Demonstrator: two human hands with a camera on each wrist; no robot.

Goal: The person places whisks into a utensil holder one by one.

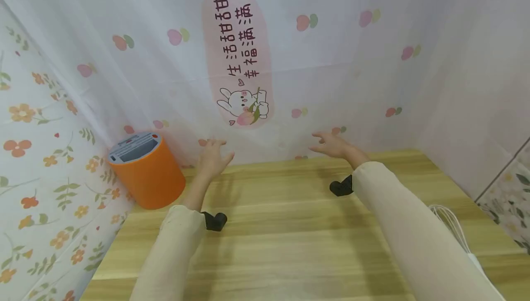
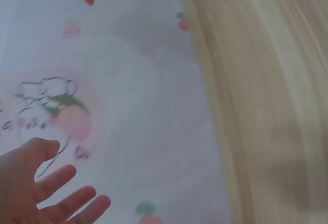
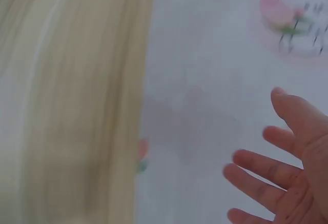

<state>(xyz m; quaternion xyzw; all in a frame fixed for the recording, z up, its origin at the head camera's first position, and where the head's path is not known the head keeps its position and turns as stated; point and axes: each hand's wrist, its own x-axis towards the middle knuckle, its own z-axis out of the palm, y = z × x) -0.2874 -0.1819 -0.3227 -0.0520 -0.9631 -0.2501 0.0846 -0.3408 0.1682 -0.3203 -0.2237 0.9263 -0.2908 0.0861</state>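
Both bare hands reach forward over the wooden table, apart from each other and holding nothing. In the head view the left hand [image 1: 212, 158] is near the table's back edge, to the right of an orange bin [image 1: 151, 179] with a grey top. The left wrist view shows the left hand [image 2: 48, 188] with fingers spread in front of the printed curtain. On the other side, the right hand [image 1: 330, 145] hovers before the same curtain. Its thumb and fingers are apart in the right wrist view, where the right hand [image 3: 292, 167] enters from the right edge.
A white curtain [image 1: 285, 94] with a rabbit print hangs behind the wooden table [image 1: 273, 236]. Flowered cloth [image 1: 49, 167] borders the left side. A wire whisk [image 1: 452, 227] lies at the right, partly behind the right sleeve. Black mounts [image 1: 216, 222] stick out at the cuffs.
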